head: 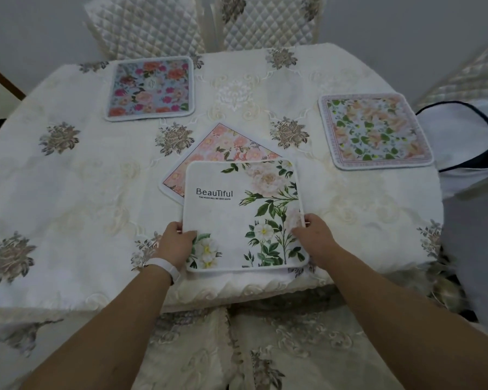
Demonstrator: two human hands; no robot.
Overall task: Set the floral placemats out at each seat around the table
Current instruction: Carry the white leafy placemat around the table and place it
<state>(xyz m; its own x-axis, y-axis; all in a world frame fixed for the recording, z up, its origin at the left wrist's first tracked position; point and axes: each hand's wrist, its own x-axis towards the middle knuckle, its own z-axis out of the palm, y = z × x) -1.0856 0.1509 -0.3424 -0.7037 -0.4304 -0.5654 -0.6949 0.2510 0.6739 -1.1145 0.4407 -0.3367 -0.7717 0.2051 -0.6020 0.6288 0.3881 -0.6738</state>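
**White placemat pinched by both side edges at the near seat**

We found the white placemat (237,218), printed with "Beautiful" and green-stemmed blooms, at the near edge of the table (68,187); its far end overlapped the pink placemat (226,147), which lay turned cornerwise beneath it; whether it rested on the cloth or hung just above it we could not tell. The left hand (178,243) pinched the left edge low down, thumb on top, the other fingers tucked under and out of our sight; the right hand (316,235) pinched the right edge opposite, thumb on the print, fingertips curled round the rim. A wristband (164,266) sat on the left wrist. The blue placemat (150,88) lay flat at the far left before the quilted chairs (147,23); the leafy placemat (375,130) lay flat at the right, near a white bag (459,142).

We judged the mat light and soft, yet with body enough to keep flat between two grips; it looked neither fragile nor slippery, and its piped border gave the fingers a ridge; held by one corner alone it would likely droop, so the two side edges seemed the sound place to take it. We reckoned two seats served, this one in hand, and the pink mat yet to be given a seat.
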